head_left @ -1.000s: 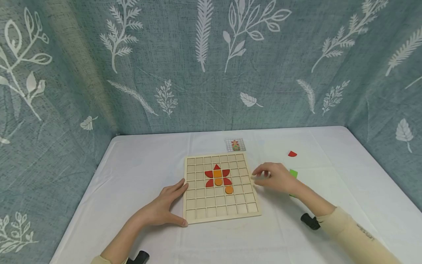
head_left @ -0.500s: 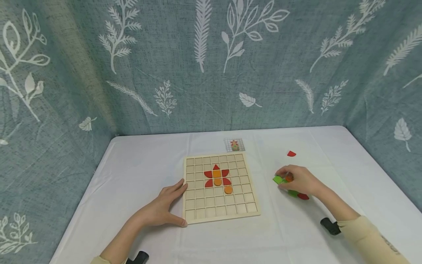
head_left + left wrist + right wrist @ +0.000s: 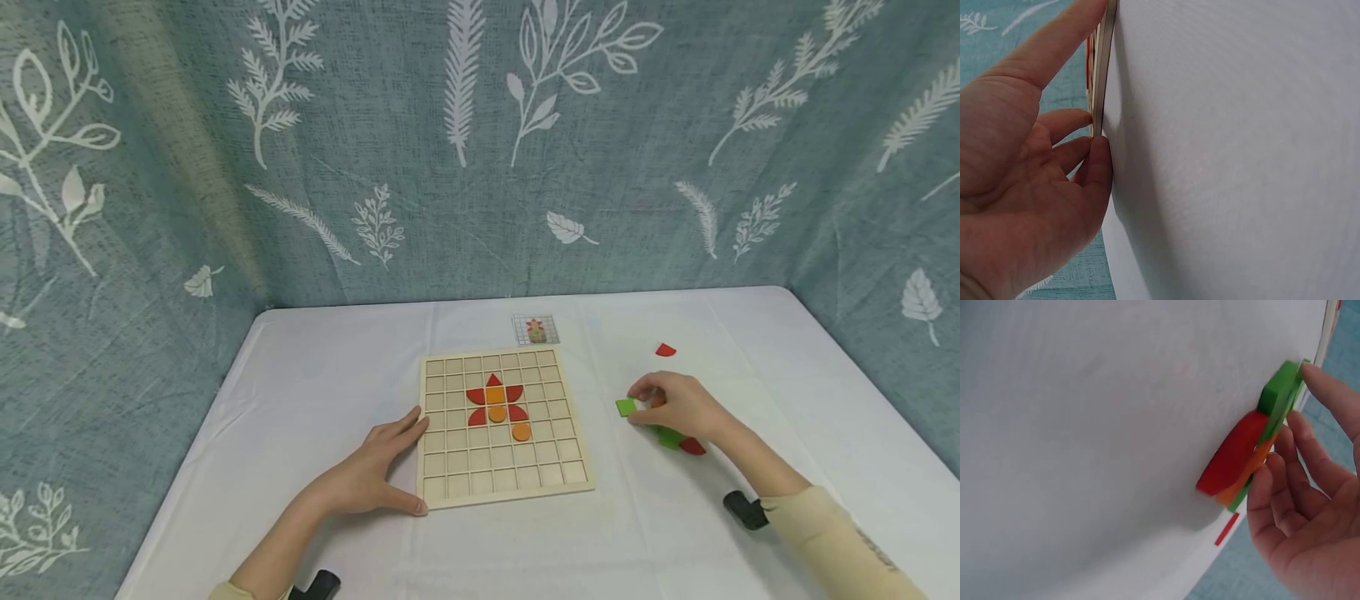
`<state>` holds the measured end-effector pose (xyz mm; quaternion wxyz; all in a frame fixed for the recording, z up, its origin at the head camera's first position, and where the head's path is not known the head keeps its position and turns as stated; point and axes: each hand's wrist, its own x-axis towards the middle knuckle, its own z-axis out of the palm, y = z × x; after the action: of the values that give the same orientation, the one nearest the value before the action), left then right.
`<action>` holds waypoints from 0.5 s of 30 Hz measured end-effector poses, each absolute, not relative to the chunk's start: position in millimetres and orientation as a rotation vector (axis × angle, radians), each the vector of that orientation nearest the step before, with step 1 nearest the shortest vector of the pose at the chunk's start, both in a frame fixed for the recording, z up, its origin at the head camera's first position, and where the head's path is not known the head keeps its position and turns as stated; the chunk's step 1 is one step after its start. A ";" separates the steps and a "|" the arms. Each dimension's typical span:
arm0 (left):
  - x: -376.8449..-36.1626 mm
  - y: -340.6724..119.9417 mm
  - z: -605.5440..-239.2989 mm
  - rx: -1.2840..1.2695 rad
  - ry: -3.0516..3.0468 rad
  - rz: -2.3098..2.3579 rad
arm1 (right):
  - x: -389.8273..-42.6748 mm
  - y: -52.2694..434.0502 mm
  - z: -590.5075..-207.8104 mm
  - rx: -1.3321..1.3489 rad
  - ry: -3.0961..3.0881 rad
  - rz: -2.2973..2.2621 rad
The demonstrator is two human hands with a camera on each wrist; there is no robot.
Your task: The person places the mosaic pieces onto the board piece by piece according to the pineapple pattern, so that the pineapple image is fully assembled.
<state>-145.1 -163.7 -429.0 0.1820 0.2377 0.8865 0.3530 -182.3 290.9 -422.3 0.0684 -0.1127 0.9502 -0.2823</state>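
Note:
A wooden grid board (image 3: 501,479) lies mid-table with red and orange pieces (image 3: 496,402) set in a flower shape. My left hand (image 3: 372,473) rests flat against its left edge, fingers straight; the left wrist view shows the fingers (image 3: 1054,56) along the board's thin edge (image 3: 1102,75). My right hand (image 3: 677,405) arches over a small pile right of the board. Its fingertips (image 3: 1325,387) touch a green square (image 3: 626,407) (image 3: 1280,392) lying over an orange piece (image 3: 657,402) (image 3: 1251,470) and a red piece (image 3: 1232,453). The thumb is out of the wrist view.
A small pattern card (image 3: 536,329) lies behind the board. A lone red quarter piece (image 3: 664,350) sits further back on the right. Another green piece (image 3: 670,438) and a red one (image 3: 692,447) lie under my wrist. Patterned fabric walls (image 3: 480,150) enclose the white table (image 3: 315,392).
My right hand left the board's right edge and moved right to the pile of pieces. The green square has since slid slightly left and lies flatter. My left hand stayed put.

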 end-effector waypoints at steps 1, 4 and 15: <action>-144.9 -163.7 -428.3 0.676 2.503 0.996 | -182.4 292.2 -421.8 -0.339 2.853 -0.856; -144.5 -164.0 -427.5 0.682 2.504 0.996 | -183.5 295.3 -422.8 -0.346 2.837 -0.872; -146.1 -164.5 -430.5 0.690 2.499 1.008 | -187.7 289.1 -428.1 -0.403 2.925 -0.930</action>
<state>-146.1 -164.5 -430.5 0.1790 0.2442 0.8838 0.3566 -187.7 289.1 -428.1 0.0227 -0.1301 0.9446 -0.3004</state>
